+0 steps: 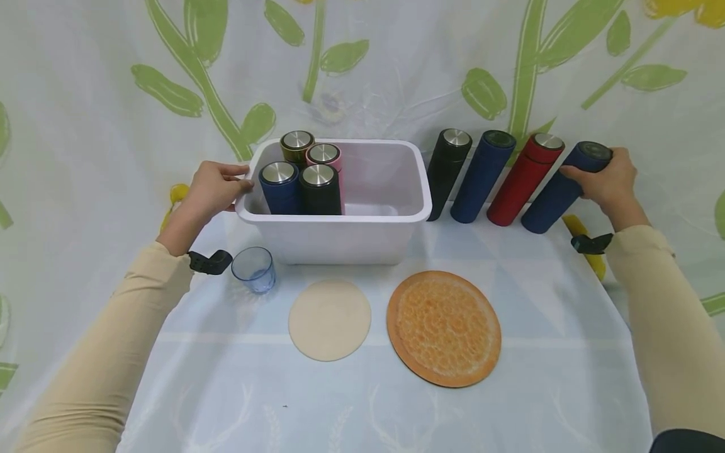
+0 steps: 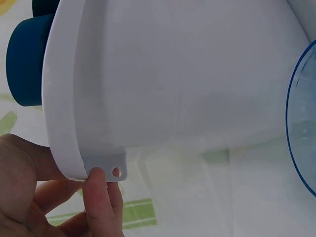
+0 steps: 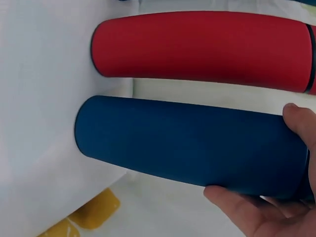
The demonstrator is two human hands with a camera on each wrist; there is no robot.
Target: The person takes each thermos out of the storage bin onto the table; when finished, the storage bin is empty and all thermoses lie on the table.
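Note:
At the far right of the row, my right hand point(image 1: 608, 182) grips a dark blue thermos flask point(image 1: 552, 201) around its upper part; the right wrist view shows thumb and fingers on opposite sides of it. Beside it stands a red thermos flask point(image 1: 523, 182). My left hand point(image 1: 218, 185) pinches the left rim of a white plastic bin point(image 1: 334, 242), thumb and fingers at the small tab point(image 2: 116, 163) under the rim. Inside the bin's left part stand several flasks, among them a blue one point(image 1: 280, 189) and a black one point(image 1: 320, 189).
Left of the red flask stand another blue flask point(image 1: 481, 179) and a black flask point(image 1: 447, 176), close by the bin's right end. A clear blue glass point(image 1: 255, 270) sits before the bin's left corner. Nearer lie a pale round disc point(image 1: 330, 321) and a larger brown round board point(image 1: 444, 330).

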